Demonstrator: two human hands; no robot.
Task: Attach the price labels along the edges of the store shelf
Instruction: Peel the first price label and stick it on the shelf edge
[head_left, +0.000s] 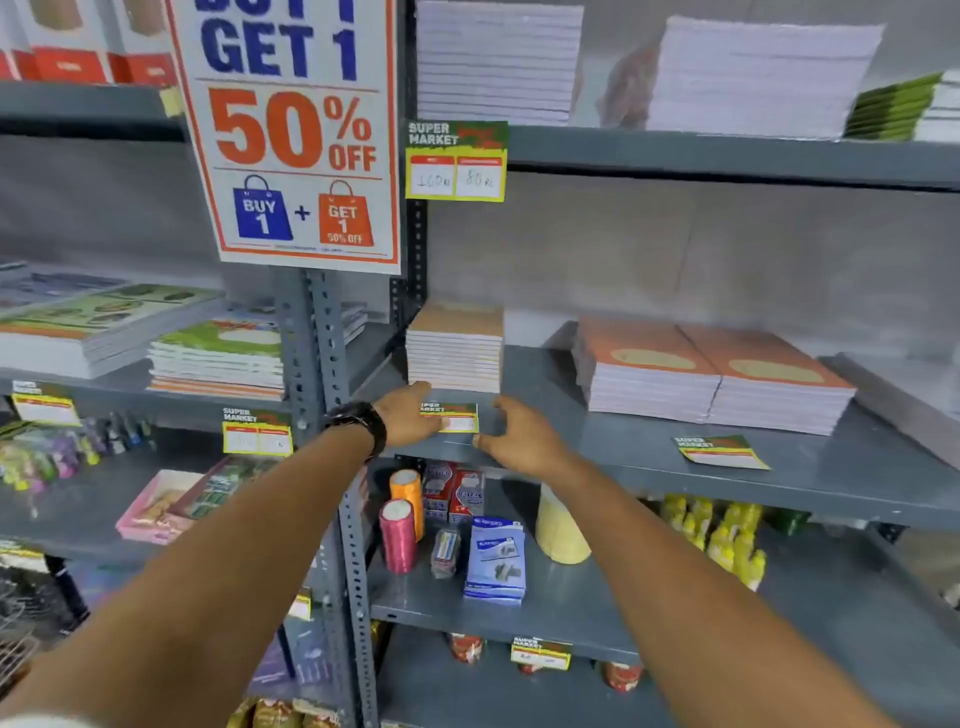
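Note:
A green, red and yellow price label (453, 417) lies at the front edge of the grey middle shelf (649, 457), just below a stack of brown notebooks (455, 347). My left hand (407, 415), with a black watch on the wrist, holds the label's left end. My right hand (522, 435) is right beside the label's right end with fingers spread; I cannot tell whether it touches it. A second loose label (721, 452) rests flat on the same shelf further right. Another label (456, 161) hangs fixed on the upper shelf edge.
A large "Buy 1 Get 1 50% off" poster (296, 135) hangs on the upright post. Orange notebook stacks (717, 376) fill the shelf's right side. Thread spools (399, 535), stapler boxes (493, 561) and yellow bottles (727, 540) sit on the shelf below. Labels (257, 435) mark the left rack.

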